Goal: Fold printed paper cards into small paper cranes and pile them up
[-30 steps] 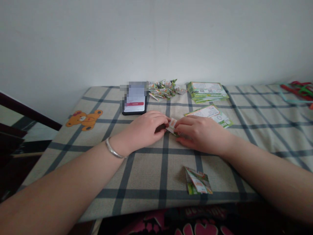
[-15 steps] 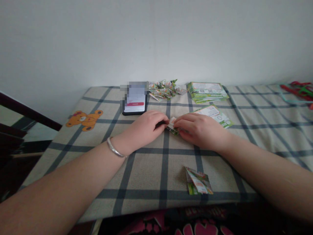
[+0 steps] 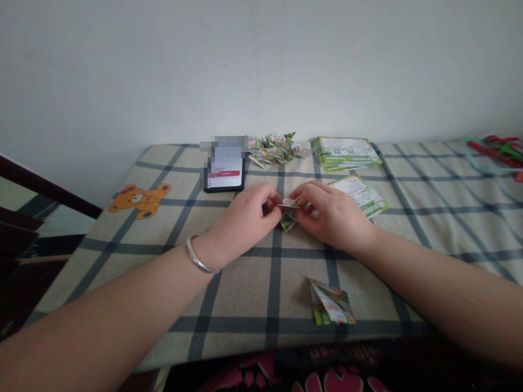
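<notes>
Between my hands is a small folded piece of printed paper [image 3: 288, 220], green and white. My left hand [image 3: 251, 215], with a silver bangle at the wrist, pinches its left edge between thumb and fingers. On the opposite side, my right hand [image 3: 329, 215] grips the paper with its fingertips. Part of the paper is hidden behind the fingers. Closer to me, another folded paper [image 3: 333, 302] lies by itself on the checked tablecloth [image 3: 245, 294]. Just beyond my right hand, a flat printed sheet [image 3: 365, 198] is partly covered by it.
A phone [image 3: 224, 177] lies beyond my left hand. Several folded paper pieces [image 3: 273, 152] are piled by the wall, beside a stack of printed sheets [image 3: 347, 152]. Red and green items [image 3: 500, 152] lie far right. A bear picture [image 3: 141, 201] is at the left.
The paper between my hands has tilted, its upper edge now raised with a flap hanging below. My fingers have shifted to pinch its two sides. Other things stay put.
</notes>
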Demonstrator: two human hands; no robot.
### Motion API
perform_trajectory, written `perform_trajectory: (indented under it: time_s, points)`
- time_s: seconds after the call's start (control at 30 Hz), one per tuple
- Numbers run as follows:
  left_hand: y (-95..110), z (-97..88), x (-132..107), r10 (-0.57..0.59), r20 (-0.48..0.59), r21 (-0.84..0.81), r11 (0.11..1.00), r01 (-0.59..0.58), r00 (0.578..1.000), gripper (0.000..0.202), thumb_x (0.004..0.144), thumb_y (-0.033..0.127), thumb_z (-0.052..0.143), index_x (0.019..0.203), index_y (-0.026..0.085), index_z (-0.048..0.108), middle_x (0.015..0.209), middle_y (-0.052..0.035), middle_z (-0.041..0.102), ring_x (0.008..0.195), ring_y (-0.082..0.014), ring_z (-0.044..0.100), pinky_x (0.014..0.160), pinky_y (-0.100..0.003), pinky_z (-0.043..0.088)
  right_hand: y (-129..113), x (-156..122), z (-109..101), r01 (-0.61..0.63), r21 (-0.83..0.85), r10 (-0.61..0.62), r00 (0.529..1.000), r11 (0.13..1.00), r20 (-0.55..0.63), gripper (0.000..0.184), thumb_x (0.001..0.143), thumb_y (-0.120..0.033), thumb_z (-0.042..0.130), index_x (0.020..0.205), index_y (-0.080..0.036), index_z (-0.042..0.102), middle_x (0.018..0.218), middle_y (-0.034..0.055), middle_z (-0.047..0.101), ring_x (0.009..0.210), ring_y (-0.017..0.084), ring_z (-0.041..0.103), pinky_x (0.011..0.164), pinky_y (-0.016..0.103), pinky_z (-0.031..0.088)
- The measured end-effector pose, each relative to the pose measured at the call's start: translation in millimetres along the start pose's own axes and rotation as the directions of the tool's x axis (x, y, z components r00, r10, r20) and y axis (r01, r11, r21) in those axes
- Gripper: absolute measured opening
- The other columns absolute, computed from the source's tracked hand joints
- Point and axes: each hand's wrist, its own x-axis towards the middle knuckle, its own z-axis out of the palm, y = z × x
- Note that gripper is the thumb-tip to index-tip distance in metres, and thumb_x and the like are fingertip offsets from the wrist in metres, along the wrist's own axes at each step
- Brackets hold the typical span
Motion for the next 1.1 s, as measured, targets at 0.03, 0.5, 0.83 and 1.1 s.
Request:
perform_trajectory:
  time_s: [0.03,0.5,0.83,1.1]
  points:
    - [1,-0.2,0,0.004,-0.001,-0.011,1.0,-0.004,1.0,0.006,0.081,0.012,0.061,0.084,0.016,0.059,0.08,0.0003,0.063,0.076,-0.014,0.06,0.069,-0.027,0.046,0,0,0,-0.005,0.002,0.005,1.0,1.0,-0.008,0.015,0.079,-0.007,0.056,0.092,-0.013,0.059,0.093,0.0102,0.068,0.07,0.015,0.062,0.062,0.026,0.047]
    - [-9,-5.1,4,0.071,-0.007,0.147,0.987,-0.069,0.997,0.007,0.076,0.013,0.063,0.081,0.018,0.062,0.076,0.0,0.067,0.07,-0.0145,0.061,0.063,-0.026,0.043,15,-1,-4,0.147,0.006,-0.146,0.977,0.989,0.154,0.011,0.085,-0.008,0.052,0.085,-0.018,0.059,0.105,0.0087,0.071,0.085,0.019,0.067,0.07,0.029,0.047]
    - [-6,2.3,1,-0.053,-0.017,0.034,0.998,0.053,0.998,0.007,0.076,0.019,0.064,0.082,0.019,0.06,0.074,0.0011,0.067,0.068,-0.0133,0.062,0.062,-0.025,0.044,12,0,2,-0.02,0.086,0.017,0.999,0.996,0.037,0.01,0.079,-0.01,0.061,0.083,-0.019,0.058,0.099,0.0069,0.071,0.079,0.016,0.064,0.068,0.027,0.046]
    - [-6,2.8,1,-0.078,-0.051,0.1,0.992,0.083,0.996,0.003,0.075,0.016,0.06,0.075,0.018,0.059,0.071,0.0008,0.065,0.067,-0.0146,0.059,0.06,-0.026,0.042,10,0,3,-0.037,0.153,0.033,0.999,0.988,0.03,0.013,0.078,-0.008,0.061,0.082,-0.019,0.056,0.097,0.0043,0.072,0.078,0.014,0.064,0.066,0.025,0.046]
